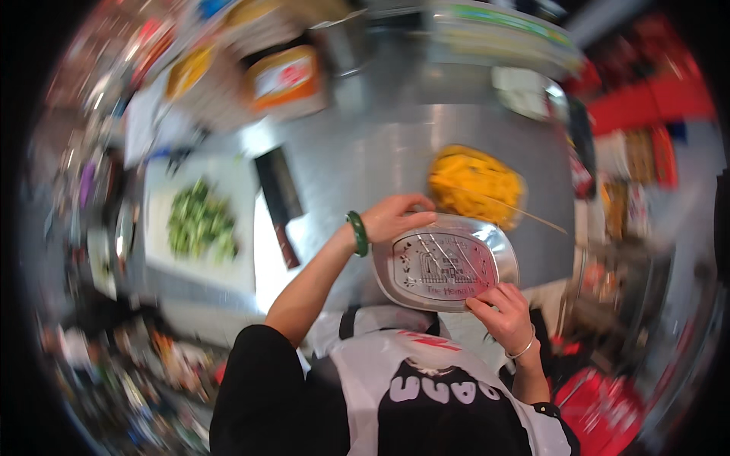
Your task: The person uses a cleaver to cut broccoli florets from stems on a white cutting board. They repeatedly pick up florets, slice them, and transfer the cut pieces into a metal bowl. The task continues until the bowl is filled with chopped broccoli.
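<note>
An oval metal tray (393,279) is between my two hands, its near side reaching past the table edge. Its centre bears a line drawing of a house and some writing, and a few thin pale streaks cross it. My left hand (399,219), below a green bangle (357,233), is at the far left rim, thumb over the edge and fingers beyond it. The near right rim is pinched by my right hand (505,313), which has a thin bracelet at the wrist. Just past the tray, cut yellow food pieces (476,182) fill a clear container, crossed by a thin stick (530,214).
A cleaver (279,188) lies on the steel table (365,154), left of centre. Chopped green vegetables (201,222) sit on a white cutting board (157,251). An orange-and-white container (288,80) and a metal pot (342,45) stand at the back; a white item (520,94) lies back right.
</note>
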Available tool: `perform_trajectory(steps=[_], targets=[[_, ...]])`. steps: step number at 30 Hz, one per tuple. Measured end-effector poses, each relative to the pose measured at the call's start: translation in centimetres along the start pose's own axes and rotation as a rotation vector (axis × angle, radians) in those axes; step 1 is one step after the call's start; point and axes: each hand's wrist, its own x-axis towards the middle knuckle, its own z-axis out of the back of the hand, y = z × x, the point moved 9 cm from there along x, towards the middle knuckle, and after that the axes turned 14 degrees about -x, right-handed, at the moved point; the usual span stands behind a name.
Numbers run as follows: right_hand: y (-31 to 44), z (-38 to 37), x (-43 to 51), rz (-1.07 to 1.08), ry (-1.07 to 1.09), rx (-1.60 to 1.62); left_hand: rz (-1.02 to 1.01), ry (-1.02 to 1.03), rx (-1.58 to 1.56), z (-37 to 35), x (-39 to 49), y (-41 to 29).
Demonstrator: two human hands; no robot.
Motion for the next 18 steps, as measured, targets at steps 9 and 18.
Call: perform_trajectory(steps=[9,18], targets=[[12.2,-13.5,14.8,-0.082,0.099,0.64,-0.145,-1.399,-0.642,12.8,-42.7,17.3],[28.1,-30.8,27.9,-0.1,0.061,0.45,-0.672,-2.271,-0.376,37.9,-71.7,28.0]])
